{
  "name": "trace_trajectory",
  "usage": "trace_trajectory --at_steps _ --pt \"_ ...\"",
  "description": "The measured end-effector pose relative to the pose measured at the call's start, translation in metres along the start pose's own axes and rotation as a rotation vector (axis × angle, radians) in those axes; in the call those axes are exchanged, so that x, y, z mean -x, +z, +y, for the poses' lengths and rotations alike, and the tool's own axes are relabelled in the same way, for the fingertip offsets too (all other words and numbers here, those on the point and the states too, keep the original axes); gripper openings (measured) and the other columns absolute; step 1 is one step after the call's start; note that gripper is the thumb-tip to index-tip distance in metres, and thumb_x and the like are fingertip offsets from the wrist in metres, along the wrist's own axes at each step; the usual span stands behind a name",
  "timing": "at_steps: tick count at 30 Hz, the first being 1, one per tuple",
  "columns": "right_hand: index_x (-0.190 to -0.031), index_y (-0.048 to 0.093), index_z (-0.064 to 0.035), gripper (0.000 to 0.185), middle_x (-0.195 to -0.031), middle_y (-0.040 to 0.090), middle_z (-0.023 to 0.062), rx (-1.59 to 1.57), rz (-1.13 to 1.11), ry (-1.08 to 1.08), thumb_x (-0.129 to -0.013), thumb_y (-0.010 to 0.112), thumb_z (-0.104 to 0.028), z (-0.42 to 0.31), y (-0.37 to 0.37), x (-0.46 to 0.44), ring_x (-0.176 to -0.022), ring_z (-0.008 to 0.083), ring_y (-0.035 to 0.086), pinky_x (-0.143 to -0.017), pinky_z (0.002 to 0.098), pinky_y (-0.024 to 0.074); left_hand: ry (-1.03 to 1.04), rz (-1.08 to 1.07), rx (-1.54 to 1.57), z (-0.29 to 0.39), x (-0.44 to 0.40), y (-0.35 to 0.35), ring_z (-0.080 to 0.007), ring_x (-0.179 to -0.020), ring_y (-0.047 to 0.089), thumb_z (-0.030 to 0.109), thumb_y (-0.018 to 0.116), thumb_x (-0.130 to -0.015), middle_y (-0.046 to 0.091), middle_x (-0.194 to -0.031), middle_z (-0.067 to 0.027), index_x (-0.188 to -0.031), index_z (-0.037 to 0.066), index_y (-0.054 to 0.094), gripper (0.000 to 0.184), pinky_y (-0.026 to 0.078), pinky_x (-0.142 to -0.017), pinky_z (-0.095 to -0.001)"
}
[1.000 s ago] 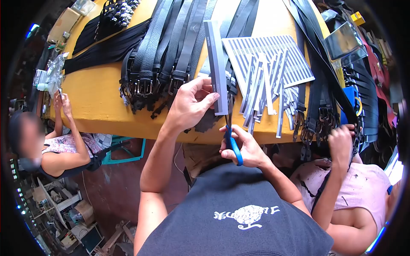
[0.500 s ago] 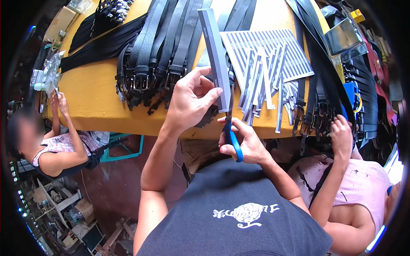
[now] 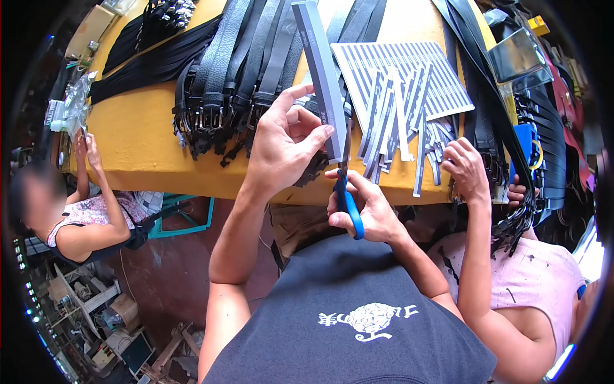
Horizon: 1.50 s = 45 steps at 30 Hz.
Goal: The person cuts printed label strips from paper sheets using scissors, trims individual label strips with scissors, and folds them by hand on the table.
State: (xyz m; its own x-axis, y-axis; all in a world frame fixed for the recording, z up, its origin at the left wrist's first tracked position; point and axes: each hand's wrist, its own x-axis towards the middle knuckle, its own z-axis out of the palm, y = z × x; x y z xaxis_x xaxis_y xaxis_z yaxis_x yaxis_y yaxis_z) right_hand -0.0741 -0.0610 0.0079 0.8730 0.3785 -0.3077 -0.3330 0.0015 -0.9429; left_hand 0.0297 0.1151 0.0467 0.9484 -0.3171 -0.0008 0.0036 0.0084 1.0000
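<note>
My left hand (image 3: pixel 291 137) pinches a long grey printed label strip (image 3: pixel 318 77) between thumb and fingers, holding it upright over the table's near edge. My right hand (image 3: pixel 368 208) grips blue-handled scissors (image 3: pixel 348 208), with fingers in the loops. The blades point up along the right edge of the strip, close to its lower end; whether they touch it I cannot tell. Beyond the strip lies a sheet of grey-and-white striped labels (image 3: pixel 441 83). On it and in front of it is a loose pile of cut label strips (image 3: pixel 393 121).
Black belts with buckles (image 3: pixel 214 83) lie across the yellow table (image 3: pixel 141 144), and more belts (image 3: pixel 473 96) hang at the right. A co-worker in pink (image 3: pixel 518 275) sits close on my right. Another person (image 3: pixel 89 224) sits at the left, handling a plastic bag (image 3: pixel 78 105).
My hands, the strip and the scissors have shifted only slightly upward. The right co-worker's hand has moved left to the table edge near the label pile.
</note>
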Motion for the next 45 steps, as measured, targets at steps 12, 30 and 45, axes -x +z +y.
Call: trace_trajectory --at_steps 12,30,45 --pt "-0.134 0.045 -0.0065 0.076 -0.084 0.06 0.004 0.012 0.009 -0.007 -0.073 0.085 -0.027 0.0001 0.0014 -0.0006 -0.08 0.0111 0.058 -0.074 0.0263 0.0479 0.041 -0.017 -0.009 0.0028 0.0007 -0.0011 -0.0101 -0.073 0.064 -0.005 0.068 -0.083 0.063 -0.081 -0.005 -0.137 -0.001 0.039 0.062 0.055 -0.067 -0.0229" --pt "-0.133 0.046 -0.0068 0.079 -0.083 0.06 0.004 0.076 0.034 -0.041 -0.071 0.086 -0.033 -0.0002 0.0008 0.0006 -0.078 0.0108 0.058 -0.072 0.0258 0.0475 0.066 -0.015 -0.018 0.0049 0.002 0.0009 -0.0094 -0.074 0.064 -0.005 0.069 -0.082 0.063 -0.081 -0.0044 -0.138 0.001 0.038 0.064 0.056 -0.069 -0.0234" --pt "-0.127 0.051 -0.0019 0.066 -0.069 0.055 -0.002 0.084 0.097 -0.135 -0.074 0.085 -0.023 0.0017 0.0039 0.0003 -0.061 0.0038 0.048 -0.058 0.0211 0.0396 0.097 0.019 0.007 0.0079 0.005 0.0018 -0.0093 -0.074 0.065 -0.008 0.068 -0.082 0.063 -0.079 -0.0044 -0.138 0.001 0.039 0.063 0.056 -0.068 -0.0229"
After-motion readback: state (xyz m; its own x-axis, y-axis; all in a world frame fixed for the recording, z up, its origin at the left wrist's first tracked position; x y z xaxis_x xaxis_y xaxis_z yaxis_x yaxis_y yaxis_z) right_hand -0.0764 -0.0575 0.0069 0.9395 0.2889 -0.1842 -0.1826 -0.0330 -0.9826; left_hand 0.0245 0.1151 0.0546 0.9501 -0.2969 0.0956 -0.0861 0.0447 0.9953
